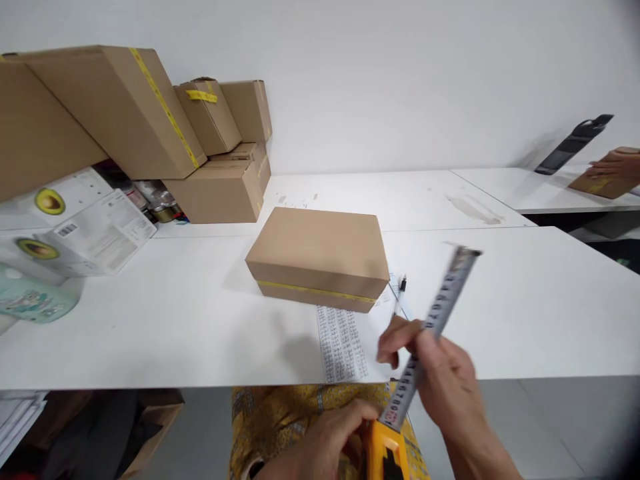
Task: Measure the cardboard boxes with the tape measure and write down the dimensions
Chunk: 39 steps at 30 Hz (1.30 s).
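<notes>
My left hand [325,443] grips the yellow case of a tape measure [385,453] at the bottom edge, over my lap. My right hand [435,373] pinches the pulled-out blade [445,300], which slants up to the right above the white table [150,320]. A closed cardboard box [317,257] with a yellow tape band lies on the table just beyond my hands. A printed sheet of paper [343,340] sticks out from under the box, and a pen [401,288] lies on it beside the box's right corner.
Several cardboard boxes [125,113] are stacked at the back left, with white product boxes [75,227] and a teal container [35,300] in front of them. At the far right another person's hand [615,163] rests on a cardboard piece beside a black object [573,143].
</notes>
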Motion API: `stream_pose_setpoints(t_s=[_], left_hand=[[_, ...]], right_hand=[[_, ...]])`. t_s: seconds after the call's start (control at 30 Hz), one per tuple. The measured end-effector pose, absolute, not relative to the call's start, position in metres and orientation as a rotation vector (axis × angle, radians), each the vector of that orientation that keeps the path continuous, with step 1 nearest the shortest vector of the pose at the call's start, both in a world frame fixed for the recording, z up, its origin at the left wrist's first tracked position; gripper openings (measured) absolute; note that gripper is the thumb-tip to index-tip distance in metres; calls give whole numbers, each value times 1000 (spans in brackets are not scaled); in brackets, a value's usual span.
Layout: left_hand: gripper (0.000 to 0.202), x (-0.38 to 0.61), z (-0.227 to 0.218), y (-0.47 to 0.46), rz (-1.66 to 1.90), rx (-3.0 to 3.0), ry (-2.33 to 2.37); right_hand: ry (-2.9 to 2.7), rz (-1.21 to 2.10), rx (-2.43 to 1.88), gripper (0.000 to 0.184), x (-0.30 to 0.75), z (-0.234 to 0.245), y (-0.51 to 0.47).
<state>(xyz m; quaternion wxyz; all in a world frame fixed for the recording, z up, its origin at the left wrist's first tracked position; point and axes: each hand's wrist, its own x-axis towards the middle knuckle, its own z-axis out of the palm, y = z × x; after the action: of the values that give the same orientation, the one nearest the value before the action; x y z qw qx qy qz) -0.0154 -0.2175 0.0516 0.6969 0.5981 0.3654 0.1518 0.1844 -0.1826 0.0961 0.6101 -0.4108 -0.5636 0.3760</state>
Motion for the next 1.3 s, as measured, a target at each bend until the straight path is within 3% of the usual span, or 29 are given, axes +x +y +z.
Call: stream_pose_setpoints(t_s=[0.07,0.2,0.3,0.37,0.57,0.7,0.8,0.9,1.07,1.3], left_hand=[[66,-23,57,-215,471,1326,804],[90,-54,55,-193,950,1225,822],[79,-85,49,-155,1334,1210,1055],[78,-103,47,-126,1408,1213,1156],[67,-125,53,-76,1241,1209,1091],[66,-128,76,-71,1255,1246,1035],[66,-127,97,-63,1316,1248,978],[64,-119,112,-54,1336,1250,945],[68,-91,114,-74,1387,1336,921],[75,-46,83,-138,802,1212,611]], right_hand=[[-1378,814,-1000,42,178,88,-182],[-1069,504,-1207,37,188,69,-163],[-941,509,-1380,34,207,51,-143],[-984,575,-1419,40,217,39,-131],[-1174,777,-1367,65,217,36,-113],[-1327,602,-1346,73,217,69,-103],[-1320,423,-1376,66,224,98,-87],[-1304,285,-1414,47,231,117,-61],[-1363,300,-1400,34,240,123,-18],[-1403,391,-1279,34,251,123,5]])
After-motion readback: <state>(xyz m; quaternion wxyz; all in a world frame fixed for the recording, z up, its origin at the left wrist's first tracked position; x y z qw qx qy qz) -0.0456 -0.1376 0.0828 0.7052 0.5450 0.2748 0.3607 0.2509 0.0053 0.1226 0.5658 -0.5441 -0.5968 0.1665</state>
